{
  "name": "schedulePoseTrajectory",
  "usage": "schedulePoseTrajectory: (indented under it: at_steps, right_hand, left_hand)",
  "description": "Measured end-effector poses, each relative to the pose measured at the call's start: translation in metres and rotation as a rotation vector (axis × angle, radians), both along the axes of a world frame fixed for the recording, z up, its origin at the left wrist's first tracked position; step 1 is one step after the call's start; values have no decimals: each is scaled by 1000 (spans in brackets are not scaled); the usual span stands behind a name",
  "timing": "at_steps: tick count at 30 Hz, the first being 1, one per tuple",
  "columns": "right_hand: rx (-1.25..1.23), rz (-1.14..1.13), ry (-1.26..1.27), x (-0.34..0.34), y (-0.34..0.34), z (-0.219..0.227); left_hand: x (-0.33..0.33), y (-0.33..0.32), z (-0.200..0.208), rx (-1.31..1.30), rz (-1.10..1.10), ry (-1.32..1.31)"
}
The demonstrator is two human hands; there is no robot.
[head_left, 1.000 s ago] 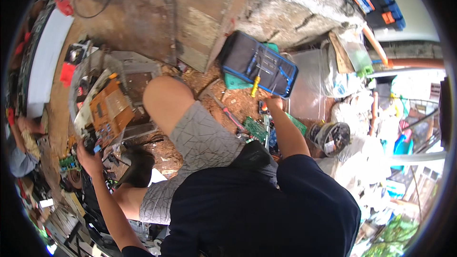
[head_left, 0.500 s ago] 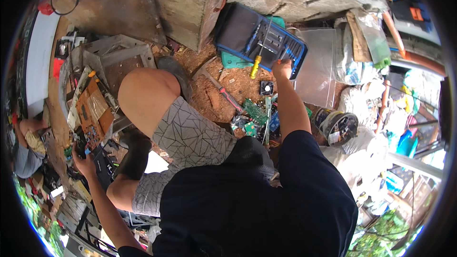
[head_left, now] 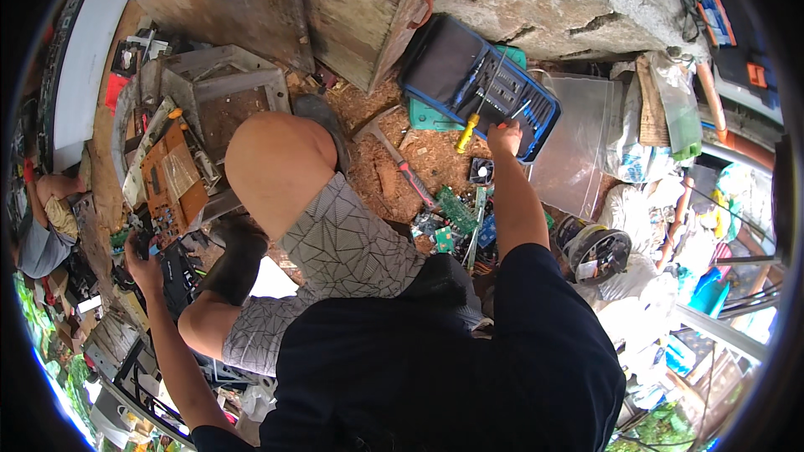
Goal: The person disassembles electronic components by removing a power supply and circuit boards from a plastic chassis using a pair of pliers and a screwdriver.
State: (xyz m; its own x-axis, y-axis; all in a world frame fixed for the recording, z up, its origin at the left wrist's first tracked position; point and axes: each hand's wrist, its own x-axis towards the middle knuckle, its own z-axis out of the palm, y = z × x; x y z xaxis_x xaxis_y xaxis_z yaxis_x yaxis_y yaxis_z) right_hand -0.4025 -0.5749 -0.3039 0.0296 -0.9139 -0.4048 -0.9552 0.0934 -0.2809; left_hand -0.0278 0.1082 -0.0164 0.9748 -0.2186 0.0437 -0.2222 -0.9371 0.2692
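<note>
Right hand [head_left: 505, 136] now at tool case [head_left: 469, 84] edge.

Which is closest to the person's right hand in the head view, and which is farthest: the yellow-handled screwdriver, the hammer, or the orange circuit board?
From the right hand:
1. Yellow-handled screwdriver, just to its left, by the open blue tool case.
2. Hammer, farther left on the ground beside the knee.
3. Orange circuit board, far left, past the knee, near the left hand.
</note>
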Motion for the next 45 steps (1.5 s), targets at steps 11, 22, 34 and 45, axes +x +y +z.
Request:
schedulePoseTrajectory:
  at_steps: [11, 22, 34, 45]
  right_hand:
    - [-433, 382, 144, -28, -22, -68]
    - [-68, 193, 162, -27, -37, -77]
    - [-376, 384, 197, -16, -25, -59]
    - [-414, 271, -62, 41, 9, -7]
  left_hand:
    - [0, -30, 9, 21, 68, -46]
    - [-16, -15, 13, -3, 13, -99]
    - [-10, -12, 14, 6, 35, -70]
    - [-1, -8, 0, -87, 62, 15]
